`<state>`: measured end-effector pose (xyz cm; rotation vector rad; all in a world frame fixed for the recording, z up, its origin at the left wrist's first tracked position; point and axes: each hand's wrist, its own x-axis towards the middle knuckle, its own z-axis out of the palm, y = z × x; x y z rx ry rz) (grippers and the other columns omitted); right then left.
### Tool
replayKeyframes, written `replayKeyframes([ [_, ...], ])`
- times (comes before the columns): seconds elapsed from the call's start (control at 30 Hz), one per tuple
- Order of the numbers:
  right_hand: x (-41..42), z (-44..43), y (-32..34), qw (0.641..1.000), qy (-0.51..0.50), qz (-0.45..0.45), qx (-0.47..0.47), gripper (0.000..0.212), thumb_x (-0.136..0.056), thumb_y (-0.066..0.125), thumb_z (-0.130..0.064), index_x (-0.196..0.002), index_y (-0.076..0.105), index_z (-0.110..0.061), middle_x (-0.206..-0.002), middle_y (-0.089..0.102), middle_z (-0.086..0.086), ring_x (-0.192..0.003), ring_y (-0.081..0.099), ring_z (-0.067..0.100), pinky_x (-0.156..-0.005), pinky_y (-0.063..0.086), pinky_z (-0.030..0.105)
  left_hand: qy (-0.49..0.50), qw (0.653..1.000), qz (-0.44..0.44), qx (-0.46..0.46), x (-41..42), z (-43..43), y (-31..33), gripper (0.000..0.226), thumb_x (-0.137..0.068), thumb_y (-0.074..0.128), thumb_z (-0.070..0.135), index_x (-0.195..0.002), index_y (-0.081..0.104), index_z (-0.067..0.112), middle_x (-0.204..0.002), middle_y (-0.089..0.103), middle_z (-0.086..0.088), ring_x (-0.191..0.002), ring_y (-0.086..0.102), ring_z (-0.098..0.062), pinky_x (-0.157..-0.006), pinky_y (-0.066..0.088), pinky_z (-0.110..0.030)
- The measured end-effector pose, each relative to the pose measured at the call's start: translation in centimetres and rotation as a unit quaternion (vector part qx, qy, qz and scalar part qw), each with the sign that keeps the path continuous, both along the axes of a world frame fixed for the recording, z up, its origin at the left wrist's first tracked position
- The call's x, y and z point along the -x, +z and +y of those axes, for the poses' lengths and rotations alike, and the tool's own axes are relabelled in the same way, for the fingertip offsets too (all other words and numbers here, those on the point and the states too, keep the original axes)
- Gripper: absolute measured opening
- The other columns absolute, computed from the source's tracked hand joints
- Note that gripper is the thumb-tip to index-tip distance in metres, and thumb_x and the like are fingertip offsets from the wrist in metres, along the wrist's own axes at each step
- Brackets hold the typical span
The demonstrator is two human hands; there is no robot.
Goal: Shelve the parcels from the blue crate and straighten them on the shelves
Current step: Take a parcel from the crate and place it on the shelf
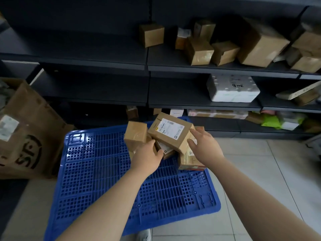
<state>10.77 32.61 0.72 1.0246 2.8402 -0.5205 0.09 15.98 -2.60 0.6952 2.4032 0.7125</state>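
A blue slatted crate [97,171] lies on the floor below me, with several brown parcels piled at its far right corner. The top one is a labelled cardboard box [169,132], tilted. My left hand [147,157] reaches under its near left edge, fingers hidden beneath it. My right hand [203,145] touches its right side with fingers fairly straight. A small plain box [136,134] stands to the left, a flatter parcel [189,160] lies lower right. The dark shelves [191,68] behind hold several brown boxes at the right.
A large brown carton [27,136] stands on the floor at left. A white foam box [232,88] sits on the middle shelf, with mixed packets [271,121] on the bottom shelf. The left shelf bays [86,54] are bare. Tiled floor [260,171] extends to the right.
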Motion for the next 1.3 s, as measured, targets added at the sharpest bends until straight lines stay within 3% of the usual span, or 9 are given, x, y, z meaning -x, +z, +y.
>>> replayKeyframes([
  [0.1,2.1,3.1,-2.6,1.0,0.004,-0.015,0.006,0.046,-0.098,0.041,-0.034,-0.142,0.037,-0.022,-0.149,0.035,0.004,-0.132,0.036,0.027,-0.103,0.037,0.038,0.011,0.999,-0.033,0.003,0.9,3.3,-2.4,0.057,-0.096,0.046,0.042,-0.145,0.034,0.015,-0.138,0.05,-0.005,-0.122,0.05,-0.022,-0.087,0.04,-0.025],
  [0.2,4.1,6.0,-5.1,1.0,0.011,-0.026,0.013,0.051,-0.098,0.04,-0.037,-0.146,0.031,-0.025,-0.154,0.026,0.004,-0.137,0.031,0.027,-0.107,0.034,0.039,0.04,0.996,-0.084,-0.01,1.5,6.3,-5.2,0.059,-0.095,0.046,0.042,-0.146,0.029,0.016,-0.139,0.049,-0.006,-0.123,0.049,-0.024,-0.093,0.041,-0.029],
  [0.33,6.4,9.2,-8.3,0.997,0.037,-0.042,0.047,0.053,-0.098,0.04,-0.04,-0.147,0.024,-0.027,-0.156,0.018,0.007,-0.136,0.032,0.029,-0.106,0.036,0.045,0.098,0.982,-0.157,-0.039,1.6,9.7,-8.4,0.058,-0.097,0.045,0.04,-0.147,0.023,0.022,-0.114,0.061,0.002,-0.11,0.057,-0.024,-0.083,0.043,-0.029],
  [0.4,7.4,10.5,-9.6,0.994,0.058,-0.056,0.074,0.055,-0.098,0.04,-0.041,-0.148,0.02,-0.028,-0.156,0.019,0.008,-0.13,0.04,0.03,-0.101,0.04,0.042,0.127,0.973,-0.187,-0.049,1.6,10.9,-9.7,0.065,-0.096,0.044,0.043,-0.15,0.011,0.029,-0.125,0.058,0.001,-0.109,0.057,-0.023,-0.081,0.043,-0.029],
  [0.57,8.3,12.0,-11.0,0.984,0.093,-0.058,0.142,0.054,-0.098,0.042,-0.036,-0.147,0.021,-0.031,-0.135,0.047,0.008,-0.105,0.054,0.023,-0.08,0.048,0.035,0.193,0.944,-0.254,-0.083,1.5,12.8,-12.1,0.078,-0.093,0.05,0.046,-0.148,-0.005,0.041,-0.15,0.034,0.008,-0.13,0.043,-0.021,-0.105,0.039,-0.043],
  [0.77,6.5,12.2,-10.0,0.984,0.107,0.01,0.142,0.049,-0.094,0.048,-0.034,-0.14,0.033,-0.029,-0.103,0.06,0.003,-0.079,0.058,0.017,-0.07,0.053,0.039,0.23,0.935,-0.235,-0.129,0.9,12.9,-11.1,0.079,-0.091,0.057,0.039,-0.147,0.002,0.047,-0.148,0.037,0.014,-0.127,0.041,-0.014,-0.093,0.036,-0.029],
  [0.97,4.0,11.3,-5.2,0.983,0.109,0.076,0.125,0.06,-0.092,0.051,-0.043,-0.146,0.026,-0.033,-0.115,0.054,-0.005,-0.084,0.046,0.006,-0.067,0.039,0.021,0.218,0.941,-0.173,-0.194,-0.2,11.0,-4.7,0.083,-0.089,0.064,0.03,-0.148,0.007,0.044,-0.149,0.029,0.02,-0.135,0.027,-0.004,-0.105,0.03,-0.03],
  [1.1,3.6,9.2,-0.6,0.976,0.136,0.12,0.122,0.063,-0.091,0.052,-0.046,-0.147,0.026,-0.033,-0.121,0.052,-0.008,-0.082,0.045,0.001,-0.058,0.033,0.008,0.251,0.929,-0.144,-0.232,-1.1,8.3,0.4,0.085,-0.085,0.069,0.028,-0.145,0.013,0.05,-0.136,0.039,0.024,-0.127,0.039,-0.002,-0.105,0.04,-0.033],
  [1.3,3.4,3.4,6.1,0.951,0.223,0.173,0.125,0.064,-0.091,0.052,-0.048,-0.146,0.024,-0.035,-0.124,0.054,-0.012,-0.092,0.05,0.002,-0.077,0.05,0.025,0.317,0.911,-0.066,-0.255,-3.2,1.4,7.2,0.086,-0.081,0.073,0.029,-0.144,0.019,0.051,-0.14,0.041,0.02,-0.124,0.044,-0.004,-0.101,0.046,-0.037],
])
